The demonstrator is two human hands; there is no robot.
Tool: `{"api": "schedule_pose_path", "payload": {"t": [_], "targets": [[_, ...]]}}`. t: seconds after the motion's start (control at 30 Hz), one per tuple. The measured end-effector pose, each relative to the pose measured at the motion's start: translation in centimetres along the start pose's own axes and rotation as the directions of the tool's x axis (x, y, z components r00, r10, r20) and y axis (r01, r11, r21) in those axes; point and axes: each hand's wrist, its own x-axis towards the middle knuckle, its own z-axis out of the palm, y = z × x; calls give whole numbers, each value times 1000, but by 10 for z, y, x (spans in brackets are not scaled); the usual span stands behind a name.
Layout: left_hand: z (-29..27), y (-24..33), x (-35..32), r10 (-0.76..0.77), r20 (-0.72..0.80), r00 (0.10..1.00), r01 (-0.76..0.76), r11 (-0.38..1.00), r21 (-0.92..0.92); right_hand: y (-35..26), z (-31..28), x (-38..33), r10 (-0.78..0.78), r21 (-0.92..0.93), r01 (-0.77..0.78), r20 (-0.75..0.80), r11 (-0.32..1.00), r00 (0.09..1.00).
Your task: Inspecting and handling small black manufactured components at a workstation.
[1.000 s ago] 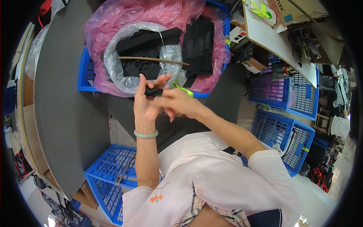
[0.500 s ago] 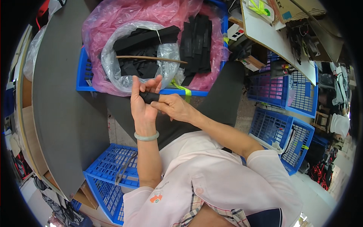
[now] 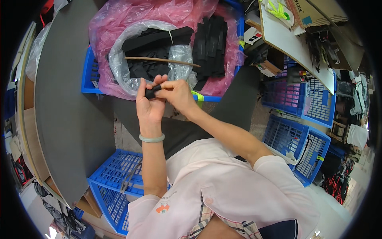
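Observation:
Palm up, my left hand has its fingers curled round a small black fabric strip. My right hand pinches the same strip from the right, thumb and fingers close against it. Both hands meet just in front of a blue crate lined with pink plastic. Inside it a clear plastic bag is folded open round many black strips. A thin brown stick lies across the bag's mouth. More black strips lie in a pile to its right.
A grey panel rises along my left side. One blue crate stands by my left elbow; other blue crates stand at the right. A white-topped table with a cardboard box is at the upper right.
My right hand has moved up and its fingers are now closer to the left fingers. Less of the black strip shows between them, and both hands are slightly nearer the crate.

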Motion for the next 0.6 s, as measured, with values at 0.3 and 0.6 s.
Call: {"api": "schedule_pose_path", "payload": {"t": [0.3,0.6], "targets": [[-8,-22,5,-191,-310,931,219,974,58,44,-30,0,-489,-448,624,388,641,781],[-21,-9,14,76,87,993,-69,995,-79,17,-18,-14,459,475,-700,532,533,711]]}}
